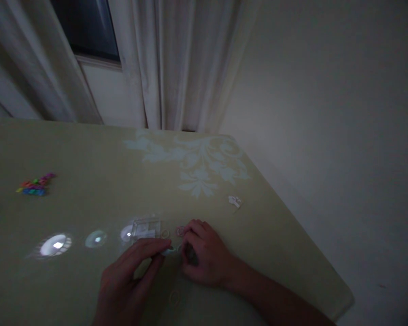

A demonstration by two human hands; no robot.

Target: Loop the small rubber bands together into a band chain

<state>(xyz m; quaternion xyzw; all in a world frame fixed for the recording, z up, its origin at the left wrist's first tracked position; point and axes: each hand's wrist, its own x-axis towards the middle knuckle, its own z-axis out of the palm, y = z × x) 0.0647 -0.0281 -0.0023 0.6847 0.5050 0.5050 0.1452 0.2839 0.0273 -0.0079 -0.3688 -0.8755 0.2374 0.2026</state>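
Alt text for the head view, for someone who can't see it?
The left hand pinches a small pale item, the right hand close beside it, over a dim table. Small rings and a clear box lie nearby, with a multicoloured pile farther left.

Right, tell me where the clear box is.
In the head view, the clear box lies on the table, below and left of centre, just beyond the left hand, with a small pale ring close to its right.

Dull green table [105,181] — leaf pattern [199,167], colourful pile [36,185], clear box [146,227], small rings [180,231], white piece [234,201]
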